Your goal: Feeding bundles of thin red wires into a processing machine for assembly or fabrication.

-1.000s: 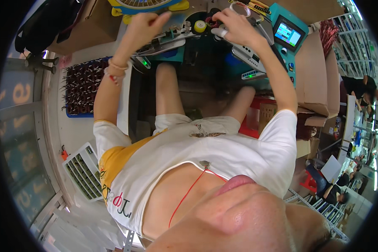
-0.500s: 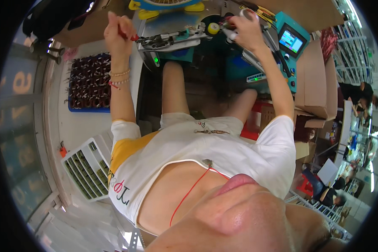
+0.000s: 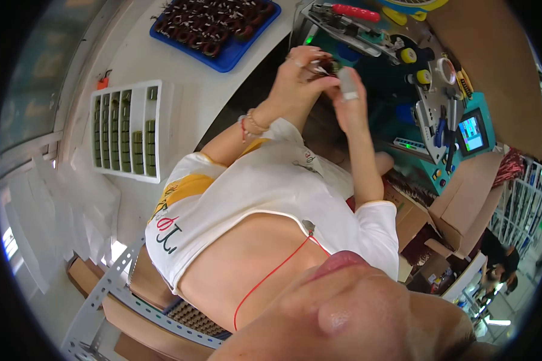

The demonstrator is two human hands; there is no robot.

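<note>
Both my hands meet above my lap, in front of the teal machine (image 3: 367, 72). My left hand (image 3: 295, 78) is closed around a dark red-brown wire-wound ring coil (image 3: 323, 68) with pale wire ends, partly hidden by the fingers. My right hand (image 3: 350, 105), with white wrapping on one finger, comes to the coil from the other side; its fingertips are largely hidden, and whether they grip it is unclear. Similar ring coils fill a blue tray (image 3: 226, 65) on the table to the left. Red-handled pliers (image 3: 355, 12) lie on the machine's metal top.
A white divided box (image 3: 159, 129) with rows of green pieces stands on the white table (image 3: 205, 108). The machine carries yellow-ended spools (image 3: 408, 55), a tape roll (image 3: 446, 70) and a screen (image 3: 473, 132). Cardboard boxes (image 3: 467, 198) stand at the right.
My hands have come off the machine and drawn together over my lap around a coil. The red-handled pliers have left my left hand. The view has turned toward the left-hand table.
</note>
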